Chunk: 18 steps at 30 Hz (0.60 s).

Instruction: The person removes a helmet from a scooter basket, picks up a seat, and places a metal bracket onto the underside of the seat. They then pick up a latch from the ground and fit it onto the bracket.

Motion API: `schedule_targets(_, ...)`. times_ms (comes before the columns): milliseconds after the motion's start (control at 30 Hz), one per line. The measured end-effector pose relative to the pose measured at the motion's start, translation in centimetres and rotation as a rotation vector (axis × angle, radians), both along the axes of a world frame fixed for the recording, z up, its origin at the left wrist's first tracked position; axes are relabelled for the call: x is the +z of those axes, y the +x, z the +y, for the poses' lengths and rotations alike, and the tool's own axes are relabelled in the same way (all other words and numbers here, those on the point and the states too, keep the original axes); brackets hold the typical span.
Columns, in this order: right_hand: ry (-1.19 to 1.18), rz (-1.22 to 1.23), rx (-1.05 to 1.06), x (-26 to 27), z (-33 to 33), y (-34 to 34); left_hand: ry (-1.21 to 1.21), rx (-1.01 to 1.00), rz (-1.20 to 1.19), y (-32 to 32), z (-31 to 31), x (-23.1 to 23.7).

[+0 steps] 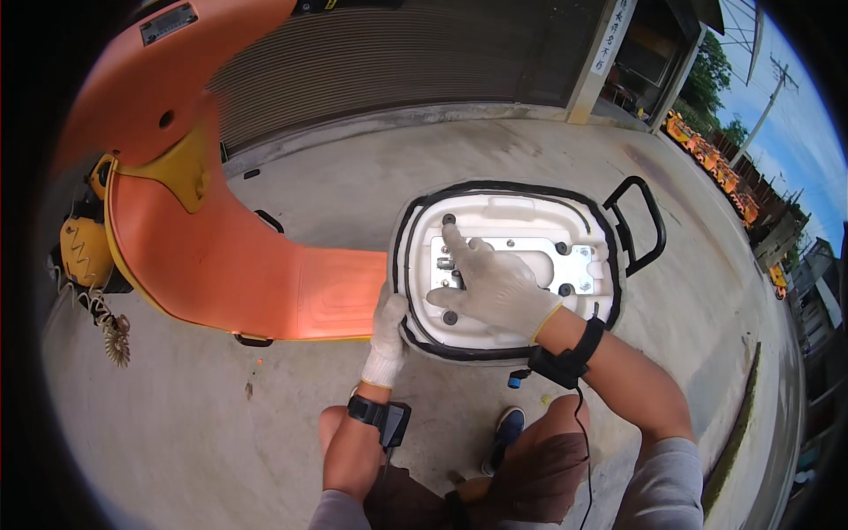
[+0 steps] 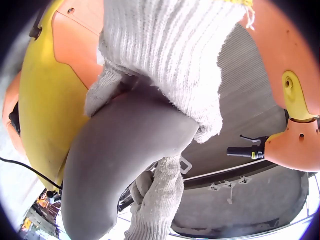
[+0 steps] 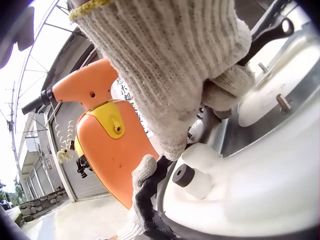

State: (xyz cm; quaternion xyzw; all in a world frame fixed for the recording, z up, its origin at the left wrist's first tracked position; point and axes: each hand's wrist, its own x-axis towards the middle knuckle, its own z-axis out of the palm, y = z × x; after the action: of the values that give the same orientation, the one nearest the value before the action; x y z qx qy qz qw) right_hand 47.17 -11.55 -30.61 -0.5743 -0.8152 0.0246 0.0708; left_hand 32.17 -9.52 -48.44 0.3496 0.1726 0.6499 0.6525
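A scooter seat lies with its white underside (image 1: 481, 212) up, edged by a black rubber rim (image 1: 508, 184). My left hand (image 1: 387, 322), in a white knit glove, grips the seat's left end. In the left wrist view its fingers and thumb curl round the grey-brown cushion (image 2: 127, 137). Over the metal bracket (image 1: 574, 263) is my gloved right hand (image 1: 490, 283), index finger straight toward a round black rubber stop (image 1: 449, 219). Its other fingers curl round a dark wrench (image 3: 285, 27), whose ring end sticks out; the hand hides its middle.
The orange scooter body (image 1: 212, 283) stands at the left, its footboard reaching to the seat. A black grab rail (image 1: 654, 221) juts out at the right. More rubber stops (image 1: 450, 318) dot the underside. Behind stands a roller shutter (image 1: 397, 62); far right, a row of orange vehicles (image 1: 715, 163).
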Motion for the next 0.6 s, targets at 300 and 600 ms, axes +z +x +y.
schedule_targets(300,-0.034,-0.057,-0.047,-0.9,-7.6,3.4,-0.078,-0.060,-0.097,-0.1,-0.2,-0.3)
schedule_targets(600,0.203,-0.066,-0.365,2.3,-5.8,14.9,-0.058,-0.052,-0.123,0.2,0.3,-1.7)
